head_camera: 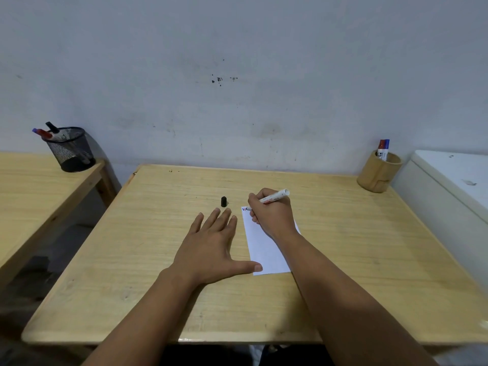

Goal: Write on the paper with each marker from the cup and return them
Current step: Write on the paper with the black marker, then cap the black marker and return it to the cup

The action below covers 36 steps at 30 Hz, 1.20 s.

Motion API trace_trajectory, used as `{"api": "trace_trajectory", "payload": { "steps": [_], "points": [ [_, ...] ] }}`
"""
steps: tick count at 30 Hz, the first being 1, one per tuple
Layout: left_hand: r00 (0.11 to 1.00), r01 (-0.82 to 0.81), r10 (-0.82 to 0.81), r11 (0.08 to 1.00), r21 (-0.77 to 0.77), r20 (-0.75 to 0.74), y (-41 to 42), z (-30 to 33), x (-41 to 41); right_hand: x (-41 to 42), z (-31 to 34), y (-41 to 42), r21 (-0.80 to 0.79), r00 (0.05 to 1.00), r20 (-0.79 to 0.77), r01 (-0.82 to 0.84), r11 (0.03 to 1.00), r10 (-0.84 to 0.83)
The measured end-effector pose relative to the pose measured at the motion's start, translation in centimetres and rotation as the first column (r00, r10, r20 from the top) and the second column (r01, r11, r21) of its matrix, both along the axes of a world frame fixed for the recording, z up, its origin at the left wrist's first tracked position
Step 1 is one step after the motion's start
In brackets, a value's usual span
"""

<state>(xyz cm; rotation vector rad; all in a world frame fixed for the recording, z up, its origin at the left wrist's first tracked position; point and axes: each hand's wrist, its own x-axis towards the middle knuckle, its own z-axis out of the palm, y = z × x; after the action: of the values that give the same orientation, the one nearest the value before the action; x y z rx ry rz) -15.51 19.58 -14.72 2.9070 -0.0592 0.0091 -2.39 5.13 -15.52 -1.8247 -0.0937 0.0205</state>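
A white sheet of paper (265,249) lies on the wooden table (148,260). My right hand (270,213) grips a white marker (276,197) with its tip on the paper's top left corner, beside small red and blue marks. My left hand (215,244) rests flat on the table with fingers spread, its thumb touching the paper's lower left edge. A black marker cap (224,201) stands on the table just beyond my left fingers. A wooden cup (378,172) at the far right corner holds a red and a blue marker (383,149).
A black mesh pen holder (70,150) with several markers stands on a second wooden table (29,186) to the left. A white appliance (454,186) abuts the table's right side. A grey wall runs behind.
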Motion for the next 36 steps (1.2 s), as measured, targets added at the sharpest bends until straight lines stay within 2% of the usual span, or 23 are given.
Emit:
{"api": "trace_trajectory", "payload": {
  "steps": [6,11,13,15,16,17,19,23,26,28,32,34,36],
  "points": [
    [1.000,-0.001,0.001,1.000,0.004,0.007,0.0,0.0,-0.1,-0.3,0.3,0.0,-0.007,1.000,0.006,-0.004,1.000,0.004],
    [1.000,0.018,-0.017,1.000,-0.018,0.019,-0.2,0.4,-0.4,-0.2,0.2,-0.2,0.082,1.000,-0.016,-0.004,0.997,0.005],
    [0.996,-0.018,0.035,0.983,-0.185,0.086,-0.2,0.5,-0.3,-0.1,0.6,-0.1,0.160,0.999,-0.040,-0.028,0.987,0.035],
    [0.946,-0.115,0.232,0.894,-0.434,0.227,0.2,0.5,0.6,0.1,1.2,-0.2,0.258,0.991,-0.082,-0.085,0.962,0.110],
    [0.903,-0.153,0.326,0.851,-0.503,0.278,0.6,0.4,1.4,0.1,1.7,-0.3,0.294,0.983,-0.110,-0.109,0.949,0.147],
    [0.879,-0.184,0.372,0.840,-0.510,0.297,1.1,0.6,2.3,0.1,2.2,-0.5,0.305,0.977,-0.128,-0.127,0.944,0.173],
    [0.894,-0.217,0.356,0.876,-0.432,0.272,2.1,0.7,4.1,-0.2,3.2,-0.7,0.274,0.978,-0.124,-0.129,0.953,0.168],
    [0.927,-0.213,0.280,0.940,-0.266,0.248,2.2,1.0,6.9,-0.8,5.9,-2.1,0.165,0.997,0.008,-0.073,0.984,0.072],
    [0.921,-0.251,0.316,0.928,-0.274,0.227,2.3,1.1,7.7,-0.9,7.6,-3.6,0.175,0.983,0.048,-0.182,0.968,0.176],
    [0.915,-0.267,0.364,0.872,-0.410,0.177,2.8,2.0,8.1,-1.0,8.7,-4.5,0.281,0.975,0.025,-0.217,0.935,0.219],
    [0.900,-0.274,0.434,0.627,-0.729,0.035,2.8,5.7,8.2,-1.7,11.3,-5.5,0.532,0.984,-0.079,-0.096,0.841,0.162],
    [0.906,-0.224,0.423,0.503,-0.835,0.012,2.3,8.1,8.1,-2.3,12.2,-5.7,0.542,0.987,-0.043,-0.108,0.833,0.156],
    [0.912,-0.173,0.410,0.381,-0.908,-0.001,1.6,10.5,7.8,-3.1,12.9,-5.8,0.440,0.990,0.006,-0.129,0.889,0.140]
  ]
}}
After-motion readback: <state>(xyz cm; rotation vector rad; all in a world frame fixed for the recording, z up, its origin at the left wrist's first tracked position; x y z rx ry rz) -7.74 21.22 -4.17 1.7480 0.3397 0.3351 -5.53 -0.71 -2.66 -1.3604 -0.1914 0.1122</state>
